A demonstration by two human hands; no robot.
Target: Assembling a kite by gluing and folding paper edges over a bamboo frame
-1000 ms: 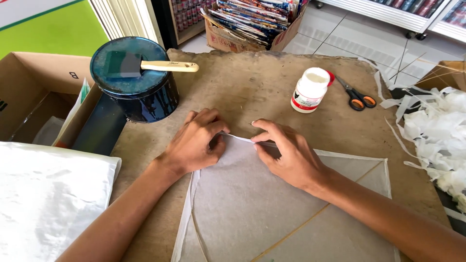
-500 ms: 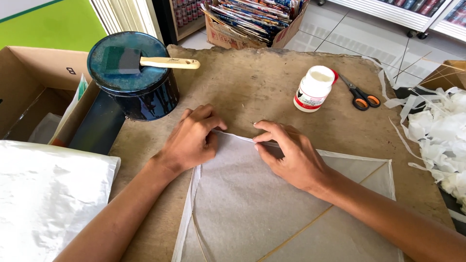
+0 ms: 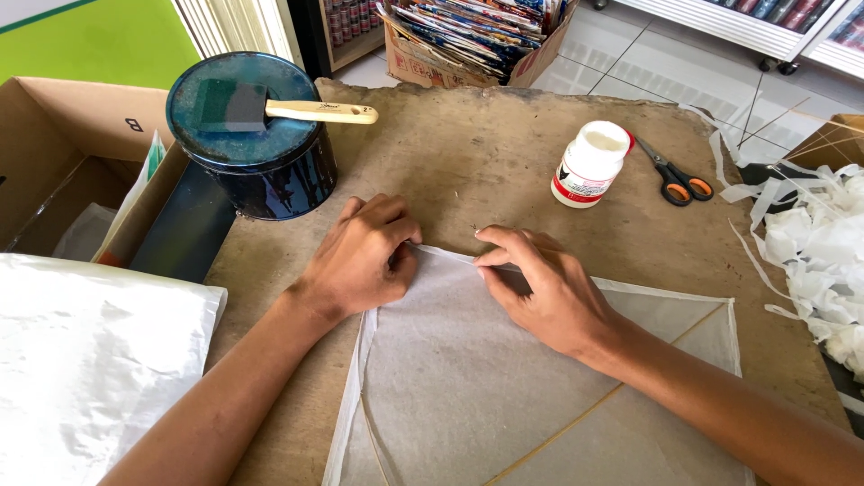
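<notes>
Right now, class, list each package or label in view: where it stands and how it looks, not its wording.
Glue bottle: right of centre, white, red-and-black label.
Round tin: upper left, dark blue, foam brush on its lid.
Cardboard box: far left, brown, open.
Box of magazines: top, brown, colourful contents.

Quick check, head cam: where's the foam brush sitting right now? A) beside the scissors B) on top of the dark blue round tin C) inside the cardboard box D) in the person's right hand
B: the foam brush lies flat across the lid of the dark blue round tin, while the left hand and right hand both press on the white paper sheet.
</notes>
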